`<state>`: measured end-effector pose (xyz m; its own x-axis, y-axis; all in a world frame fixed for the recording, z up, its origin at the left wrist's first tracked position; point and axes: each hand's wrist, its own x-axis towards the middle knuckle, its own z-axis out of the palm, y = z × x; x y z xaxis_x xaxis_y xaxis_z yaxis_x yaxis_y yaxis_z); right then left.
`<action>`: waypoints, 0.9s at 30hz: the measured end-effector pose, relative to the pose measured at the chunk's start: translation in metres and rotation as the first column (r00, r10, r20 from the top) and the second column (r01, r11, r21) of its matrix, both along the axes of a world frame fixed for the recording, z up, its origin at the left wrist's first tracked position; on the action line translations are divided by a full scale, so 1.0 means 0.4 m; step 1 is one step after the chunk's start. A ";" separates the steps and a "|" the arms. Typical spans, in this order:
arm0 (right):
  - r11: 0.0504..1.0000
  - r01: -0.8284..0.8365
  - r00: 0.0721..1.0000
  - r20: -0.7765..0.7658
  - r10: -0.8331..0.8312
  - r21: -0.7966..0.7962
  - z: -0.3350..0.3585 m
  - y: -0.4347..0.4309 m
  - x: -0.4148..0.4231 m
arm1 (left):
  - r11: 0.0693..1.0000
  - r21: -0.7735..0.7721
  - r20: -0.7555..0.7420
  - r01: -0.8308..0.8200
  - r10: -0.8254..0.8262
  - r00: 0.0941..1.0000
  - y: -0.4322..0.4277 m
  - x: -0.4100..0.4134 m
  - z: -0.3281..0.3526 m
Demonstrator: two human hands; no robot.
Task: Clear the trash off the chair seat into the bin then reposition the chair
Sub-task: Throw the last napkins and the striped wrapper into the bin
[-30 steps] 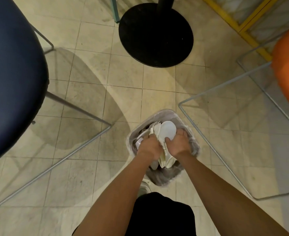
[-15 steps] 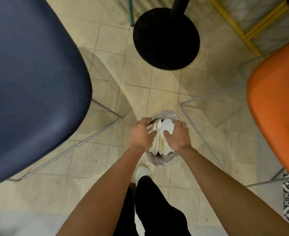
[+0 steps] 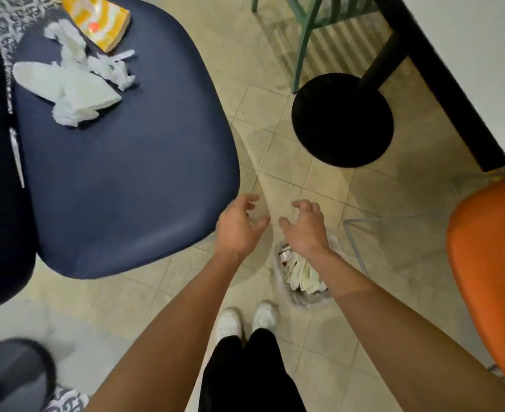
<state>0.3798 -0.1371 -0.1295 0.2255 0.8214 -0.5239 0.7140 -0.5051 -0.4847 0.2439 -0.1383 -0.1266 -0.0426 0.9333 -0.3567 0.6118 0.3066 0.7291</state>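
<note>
A dark blue chair seat [image 3: 120, 185] fills the left of the view. On its far left part lie crumpled white napkins [image 3: 70, 84] and a yellow-and-white packet [image 3: 96, 22]. A small bin [image 3: 301, 275] lined with clear plastic stands on the floor by my feet, filled with white paper plates and scraps. My left hand [image 3: 239, 227] hovers at the seat's right front edge, fingers spread, empty. My right hand [image 3: 304, 227] hangs above the bin, fingers apart, empty.
A black round table base [image 3: 342, 120] with its post stands ahead on the tiled floor. An orange chair seat [image 3: 492, 263] is at the right with a wire leg frame [image 3: 355, 242] near the bin. Green chair legs [image 3: 301, 43] are farther back. My white shoes [image 3: 245, 321] are below.
Both hands let go of the white plates and napkins, which now rest in the bin. The hands rose and opened. The view lifted, showing the blue seat and its trash.
</note>
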 end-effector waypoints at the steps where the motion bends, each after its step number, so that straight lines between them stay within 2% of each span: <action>1: 1.000 -0.020 1.000 -0.009 0.020 0.009 0.010 0.014 -0.019 | 1.000 0.012 -0.023 -0.011 0.012 1.000 0.004 -0.022 0.007; 4: 0.994 -0.099 0.995 -0.013 0.100 0.044 0.035 0.049 -0.073 | 0.997 0.051 -0.079 -0.061 0.064 0.995 0.014 -0.088 0.031; 8: 0.975 -0.213 0.977 0.005 0.213 0.065 0.063 0.095 -0.140 | 0.997 0.060 -0.306 -0.050 0.066 0.950 0.040 -0.177 0.066; 10: 0.962 -0.261 0.965 0.011 0.261 0.076 0.070 0.123 -0.178 | 0.995 0.056 -0.353 -0.081 0.096 0.931 0.062 -0.226 0.072; 15: 0.936 -0.344 0.939 0.006 0.345 0.075 0.066 0.197 -0.265 | 0.982 0.035 -0.343 -0.187 0.188 0.921 0.119 -0.330 0.064; 19: 0.928 -0.365 0.931 0.014 0.365 0.075 0.061 0.312 -0.352 | 0.949 0.046 -0.252 -0.312 0.313 0.916 0.234 -0.408 0.058; 27: 0.912 -0.403 0.915 0.034 0.402 0.072 0.040 0.531 -0.550 | 0.929 0.052 -0.196 -0.366 0.369 0.908 0.420 -0.571 0.040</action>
<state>0.1597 0.0752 -0.1136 -0.1236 0.8816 -0.4556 0.8580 -0.1357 -0.4954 0.0156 0.0298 -0.1108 -0.4523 0.8426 -0.2923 0.5906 0.5286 0.6097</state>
